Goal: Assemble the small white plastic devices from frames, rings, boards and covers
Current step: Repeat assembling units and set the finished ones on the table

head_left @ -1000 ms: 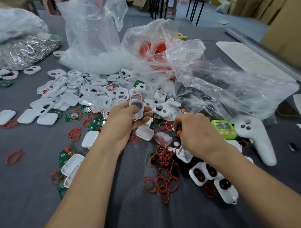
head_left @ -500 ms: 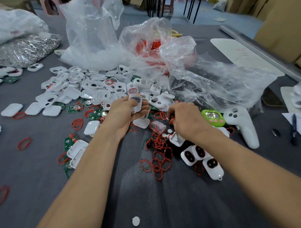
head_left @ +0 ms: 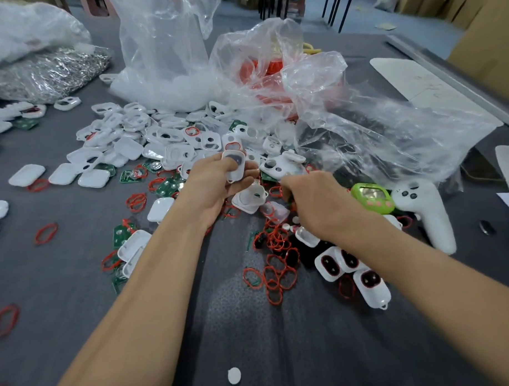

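Observation:
My left hand (head_left: 215, 185) grips a small white frame (head_left: 234, 164) with a dark round opening, held upright above the table. My right hand (head_left: 317, 203) is curled, back toward me, just right of it over a patch of red rings (head_left: 279, 274); what its fingertips pinch is hidden. White frames and covers (head_left: 136, 139) lie in a heap behind my hands. Green boards (head_left: 166, 185) sit among them. Three assembled white devices (head_left: 350, 271) with dark windows lie at my right forearm.
Crumpled clear plastic bags (head_left: 346, 123) rise behind the heap, one holding red parts. A green toy (head_left: 370, 197) and a white controller (head_left: 427, 212) lie right. A bag of shiny metal parts (head_left: 47, 73) sits far left. The grey table cloth (head_left: 281, 336) shows near me.
The view has shifted slightly. My right hand has moved up and a little toward the left hand. The left hand still holds the frame.

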